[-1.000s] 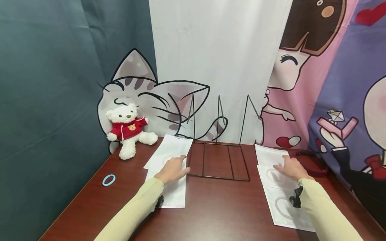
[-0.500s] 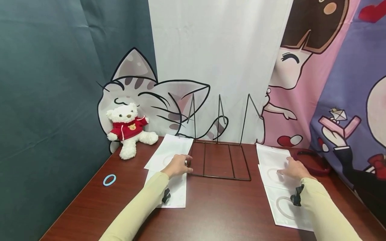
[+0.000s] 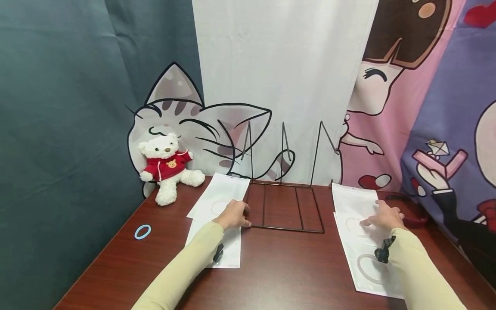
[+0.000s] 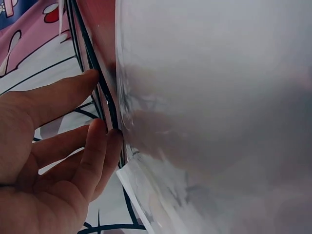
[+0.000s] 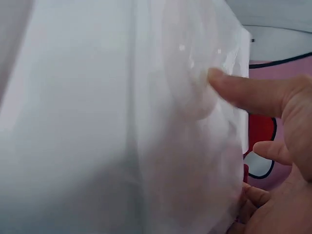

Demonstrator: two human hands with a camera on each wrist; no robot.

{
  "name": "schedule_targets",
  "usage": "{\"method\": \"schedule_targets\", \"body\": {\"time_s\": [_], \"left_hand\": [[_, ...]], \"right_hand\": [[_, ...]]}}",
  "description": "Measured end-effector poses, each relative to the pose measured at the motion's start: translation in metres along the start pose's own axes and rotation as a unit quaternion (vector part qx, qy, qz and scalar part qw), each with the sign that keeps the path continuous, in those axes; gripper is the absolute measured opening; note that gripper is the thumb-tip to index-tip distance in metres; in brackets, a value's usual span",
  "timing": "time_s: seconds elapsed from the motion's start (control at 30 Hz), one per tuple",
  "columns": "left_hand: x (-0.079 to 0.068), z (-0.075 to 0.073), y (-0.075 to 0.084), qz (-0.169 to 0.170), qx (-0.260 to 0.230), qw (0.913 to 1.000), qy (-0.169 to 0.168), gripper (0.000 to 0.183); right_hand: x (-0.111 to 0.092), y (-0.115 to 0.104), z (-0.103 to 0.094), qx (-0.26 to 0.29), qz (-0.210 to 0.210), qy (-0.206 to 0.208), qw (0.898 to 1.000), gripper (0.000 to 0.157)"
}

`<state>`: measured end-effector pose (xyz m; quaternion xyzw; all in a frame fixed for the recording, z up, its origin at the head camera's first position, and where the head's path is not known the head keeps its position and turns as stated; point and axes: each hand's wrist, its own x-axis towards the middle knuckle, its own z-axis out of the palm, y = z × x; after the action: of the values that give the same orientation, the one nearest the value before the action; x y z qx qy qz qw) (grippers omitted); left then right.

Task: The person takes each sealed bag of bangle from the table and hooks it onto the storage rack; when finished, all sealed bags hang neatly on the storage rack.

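A black wire rack (image 3: 286, 228) with upright bent wires stands at the middle back of the table. My left hand (image 3: 232, 214) is at its left side, over white flat packages (image 3: 228, 254). In the left wrist view, the thumb and fingertips (image 4: 114, 131) lie along a black wire with a gap between them. My right hand (image 3: 385, 217) is over the upper of two white packages (image 3: 350, 196) at the right, each showing a pale ring shape. In the right wrist view, the thumb (image 5: 217, 77) touches the translucent plastic, and the other fingers are partly hidden by the package edge.
A white teddy bear (image 3: 164, 168) in a red hoodie sits at the back left. In front of it lies a light blue ring (image 3: 142, 232). A dark red object (image 3: 416, 219) lies behind my right hand. A printed cloth (image 3: 236, 64) hangs along the table's back edge.
My left hand has moved slightly right toward the rack's edge, and its fingers have curled inward. My right hand has shifted slightly right, its fingers more bent. The packages have stayed in place.
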<state>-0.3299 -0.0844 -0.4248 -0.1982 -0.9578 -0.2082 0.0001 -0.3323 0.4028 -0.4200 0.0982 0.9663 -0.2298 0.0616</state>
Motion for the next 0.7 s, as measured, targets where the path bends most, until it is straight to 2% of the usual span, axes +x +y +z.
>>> {"method": "schedule_targets", "body": {"time_s": [0.13,0.33,0.7], "left_hand": [[0.001,0.000,0.001,-0.007,0.005,1.0000,0.001,0.047],[0.003,-0.001,0.001,-0.014,0.019,0.9997,0.004,0.050],[0.006,0.000,0.001,-0.029,0.014,0.9995,0.004,0.053]], "right_hand": [[-0.001,0.003,-0.004,0.006,-0.026,0.005,1.000,0.101],[-0.008,0.002,-0.011,0.074,-0.067,0.005,0.995,0.090],[-0.028,-0.001,-0.028,0.095,-0.126,0.076,0.985,0.077]]}}
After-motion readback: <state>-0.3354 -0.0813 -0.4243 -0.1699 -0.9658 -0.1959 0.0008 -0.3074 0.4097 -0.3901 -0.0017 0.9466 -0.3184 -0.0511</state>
